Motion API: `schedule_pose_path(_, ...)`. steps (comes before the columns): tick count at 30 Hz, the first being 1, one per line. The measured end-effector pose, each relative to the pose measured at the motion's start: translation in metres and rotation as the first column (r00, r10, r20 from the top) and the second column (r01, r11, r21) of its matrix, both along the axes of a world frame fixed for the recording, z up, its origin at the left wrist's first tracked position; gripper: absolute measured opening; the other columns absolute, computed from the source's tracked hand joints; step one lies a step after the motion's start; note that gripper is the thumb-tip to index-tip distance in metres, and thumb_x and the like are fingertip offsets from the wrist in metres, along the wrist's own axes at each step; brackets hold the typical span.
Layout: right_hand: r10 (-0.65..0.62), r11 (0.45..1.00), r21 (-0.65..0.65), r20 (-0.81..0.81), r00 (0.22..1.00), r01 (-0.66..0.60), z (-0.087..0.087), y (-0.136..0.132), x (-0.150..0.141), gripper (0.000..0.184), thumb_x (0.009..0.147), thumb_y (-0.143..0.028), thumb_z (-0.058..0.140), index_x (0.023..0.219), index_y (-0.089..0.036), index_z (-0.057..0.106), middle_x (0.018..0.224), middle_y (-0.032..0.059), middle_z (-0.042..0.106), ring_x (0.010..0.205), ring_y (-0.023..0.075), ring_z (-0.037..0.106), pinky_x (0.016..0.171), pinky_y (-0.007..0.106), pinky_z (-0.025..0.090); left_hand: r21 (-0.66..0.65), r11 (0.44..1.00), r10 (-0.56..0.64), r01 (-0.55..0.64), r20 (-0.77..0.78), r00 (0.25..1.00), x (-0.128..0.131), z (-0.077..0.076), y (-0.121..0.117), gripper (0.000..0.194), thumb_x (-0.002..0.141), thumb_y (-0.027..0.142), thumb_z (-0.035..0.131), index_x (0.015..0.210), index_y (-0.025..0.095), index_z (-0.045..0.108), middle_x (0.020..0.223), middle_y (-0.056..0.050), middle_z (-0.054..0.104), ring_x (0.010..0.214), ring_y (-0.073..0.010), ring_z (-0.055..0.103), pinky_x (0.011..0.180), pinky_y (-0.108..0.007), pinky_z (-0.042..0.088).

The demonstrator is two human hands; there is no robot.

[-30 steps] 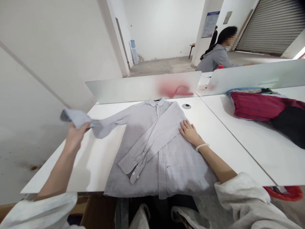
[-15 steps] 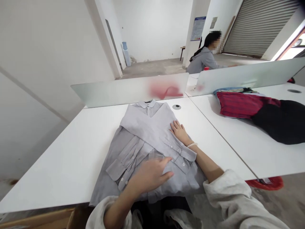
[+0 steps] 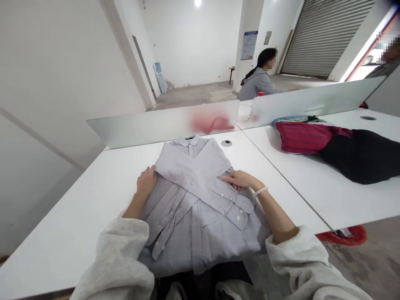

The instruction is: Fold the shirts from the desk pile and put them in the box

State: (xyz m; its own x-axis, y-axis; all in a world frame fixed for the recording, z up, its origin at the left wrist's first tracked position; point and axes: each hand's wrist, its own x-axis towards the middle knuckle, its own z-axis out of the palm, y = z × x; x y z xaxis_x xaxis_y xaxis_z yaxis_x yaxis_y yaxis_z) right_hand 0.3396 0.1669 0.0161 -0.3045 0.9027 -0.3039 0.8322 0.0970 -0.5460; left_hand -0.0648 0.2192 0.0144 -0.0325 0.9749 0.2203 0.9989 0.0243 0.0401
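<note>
On the white table, the shirt lies between both hands.

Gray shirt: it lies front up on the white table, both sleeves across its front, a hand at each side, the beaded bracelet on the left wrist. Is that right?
Not the wrist: the head view shows the beaded bracelet on the right. The gray shirt does lie front up, sleeves across it, left hand and right hand at its sides.
</note>
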Motion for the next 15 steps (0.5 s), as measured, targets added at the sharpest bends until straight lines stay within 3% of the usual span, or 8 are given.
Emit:
schedule_pose_path(2,0.136,0.976,-0.171,-0.006,0.991,-0.135,0.005,-0.005,0.006,0.052,0.084,-0.065,0.043,0.062,-0.018,0.050,0.055,0.0040,0.055,0.047,0.0145,0.051,0.053,0.029,0.040,0.040,0.999,0.032,-0.033,0.027,0.999,-0.008,-0.006,0.009,0.049,0.091,0.029,0.037,0.136,0.010,0.044,0.125,-0.022,0.055,0.115,-0.0359,0.051,0.091,-0.049,0.043)
schedule_pose_path(3,0.190,0.965,-0.176,-0.027,0.981,-0.192,0.005,-0.007,0.008,0.047,0.082,-0.062,0.050,0.066,-0.018,0.049,0.057,0.0022,0.053,0.048,0.0137,0.049,0.052,0.028,0.039,0.057,0.998,0.036,-0.038,0.040,0.999,-0.010,-0.008,0.012,0.050,0.091,0.031,0.038,0.136,0.010,0.044,0.121,-0.022,0.056,0.113,-0.0360,0.052,0.089,-0.048,0.044)
schedule_pose_path(7,0.312,0.950,0.051,-0.197,0.930,-0.308,0.005,-0.007,0.008,0.030,0.083,-0.047,0.055,0.079,-0.018,0.049,0.072,-0.0014,0.048,0.061,0.0114,0.044,0.058,0.026,0.038,0.082,0.997,-0.023,0.015,0.101,0.995,-0.008,-0.018,0.024,0.048,0.088,0.028,0.045,0.135,0.022,0.048,0.117,-0.015,0.059,0.111,-0.0309,0.054,0.088,-0.041,0.045)
schedule_pose_path(9,0.301,0.954,0.093,-0.274,0.913,-0.286,0.006,-0.007,0.007,0.028,0.086,-0.046,0.052,0.084,-0.018,0.050,0.074,-0.0018,0.045,0.064,0.0109,0.041,0.061,0.026,0.037,0.084,0.996,-0.025,0.012,0.157,0.987,-0.008,-0.021,0.030,0.041,0.088,0.024,0.041,0.128,0.025,0.055,0.113,-0.012,0.062,0.106,-0.0274,0.057,0.086,-0.037,0.046)
schedule_pose_path(11,0.235,0.968,0.006,-0.360,0.903,-0.249,0.007,-0.008,0.007,0.031,0.085,-0.047,0.053,0.096,-0.018,0.050,0.072,-0.0035,0.041,0.061,0.0097,0.037,0.057,0.025,0.035,0.094,0.995,0.014,-0.037,0.234,0.972,-0.013,-0.023,0.037,0.041,0.089,0.020,0.035,0.122,0.023,0.058,0.111,-0.011,0.064,0.102,-0.0255,0.060,0.083,-0.035,0.047)
schedule_pose_path(15,0.088,0.961,-0.169,-0.563,0.821,-0.219,0.005,-0.011,0.003,0.056,0.081,-0.041,0.061,0.127,-0.023,0.035,0.067,-0.0078,0.032,0.056,0.0075,0.029,0.051,0.021,0.029,0.095,0.986,0.093,-0.139,0.384,0.918,-0.033,-0.023,0.049,0.041,0.083,0.013,0.034,0.113,0.017,0.062,0.110,-0.010,0.068,0.100,-0.0232,0.062,0.083,-0.032,0.049)
